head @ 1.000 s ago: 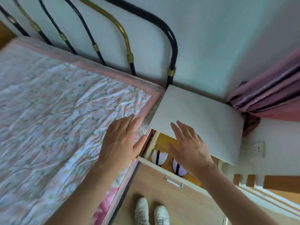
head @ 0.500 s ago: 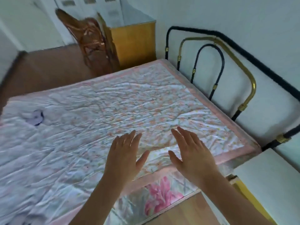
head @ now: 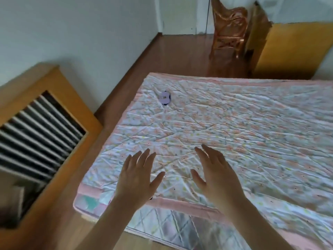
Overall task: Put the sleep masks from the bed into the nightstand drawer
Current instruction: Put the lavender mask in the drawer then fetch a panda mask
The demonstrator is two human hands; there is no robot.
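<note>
While 2 empty hands — left hand (head: 137, 175), right hand (head: 215, 175) — hover spread, sleep mask (head: 164, 97) lies on bed (head: 234, 123).

A home bedroom: a quilted bed (head: 234, 134), wooden floor (head: 180, 51) and rattan chair (head: 228, 31).

- No writing, label, brand, number or sign can be read anywhere in view.
- The bed cover (head: 234, 127) carries only a small floral print, no lettering.
- The lilac sleep mask (head: 164, 97) is too small and blurred to show any marking.
</note>
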